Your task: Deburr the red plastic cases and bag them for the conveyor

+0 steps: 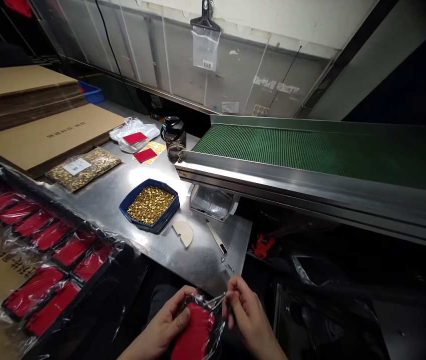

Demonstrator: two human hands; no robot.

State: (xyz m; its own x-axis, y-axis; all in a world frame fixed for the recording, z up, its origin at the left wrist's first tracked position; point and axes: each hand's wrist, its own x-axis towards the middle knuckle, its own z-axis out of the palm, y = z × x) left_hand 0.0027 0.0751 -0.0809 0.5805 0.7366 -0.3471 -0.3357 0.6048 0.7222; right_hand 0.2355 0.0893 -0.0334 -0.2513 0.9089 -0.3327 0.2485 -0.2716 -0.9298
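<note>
My left hand (167, 317) is closed round a red flat piece (193, 332) in a clear plastic wrap, held low in front of the table edge. My right hand (245, 312) pinches the wrap's loose clear edge (218, 300) at the top of the piece. Both hands sit below the steel table (197, 260). A blue tray (124, 205) filled with small gold parts stands on the table a short way beyond the hands.
A black tray (96, 232) of several red pieces under clear film lies at left. Behind it are flat cardboard sheets (47, 137), a bag of gold parts (83, 169), red pieces (139, 146), a dark jar (174, 137). A green conveyor (310, 150) runs right. A white semicircle (183, 232) and a knife (216, 239) lie near the edge.
</note>
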